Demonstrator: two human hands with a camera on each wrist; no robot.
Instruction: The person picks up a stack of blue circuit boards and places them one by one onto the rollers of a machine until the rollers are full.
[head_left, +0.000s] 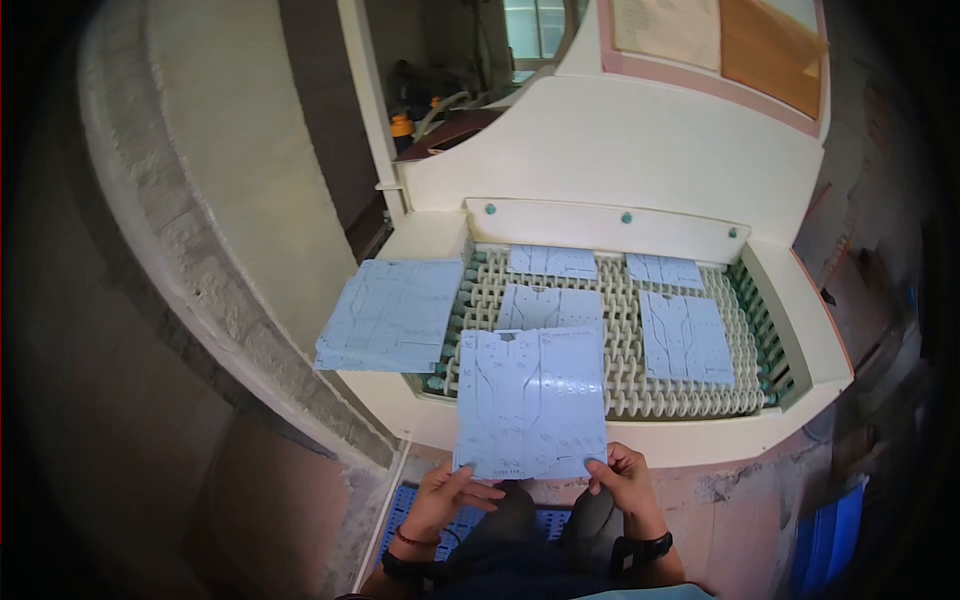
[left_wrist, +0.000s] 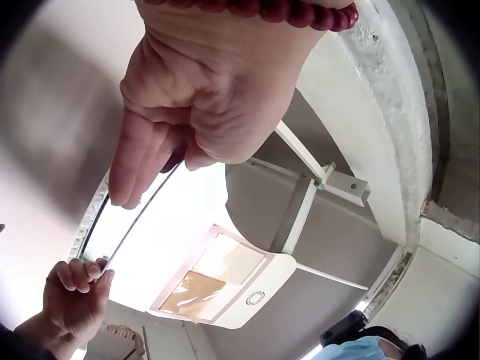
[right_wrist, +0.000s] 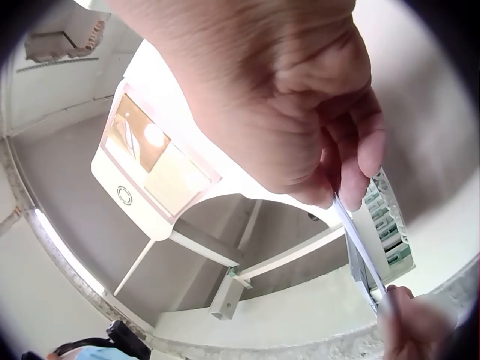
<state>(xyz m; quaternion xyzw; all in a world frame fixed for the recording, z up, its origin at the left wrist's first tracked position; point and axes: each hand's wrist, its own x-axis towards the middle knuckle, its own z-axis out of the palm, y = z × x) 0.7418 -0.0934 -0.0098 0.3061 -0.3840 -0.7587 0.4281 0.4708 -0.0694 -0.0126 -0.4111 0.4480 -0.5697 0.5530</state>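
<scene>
In the head view, a light-blue circuit board panel [head_left: 530, 400] with dark printed lines and small marks is held out over the front of a roller conveyor. My left hand [head_left: 447, 497] pinches its lower left corner, thumb on top and the other fingers extended beneath. At the lower right corner, my right hand [head_left: 622, 480] grips the panel between thumb and curled fingers. Seen edge-on, the panel [right_wrist: 358, 244] is a thin strip in the right wrist view. Behind it, another blue panel [head_left: 550, 305] on the rollers is partly covered.
White ring rollers [head_left: 620, 350] fill the bed of a cream machine [head_left: 690, 150]. More blue panels lie on them, including one at the right [head_left: 686, 338]. A stack of panels [head_left: 390, 315] sits on the machine's left ledge, close to a wall [head_left: 230, 200].
</scene>
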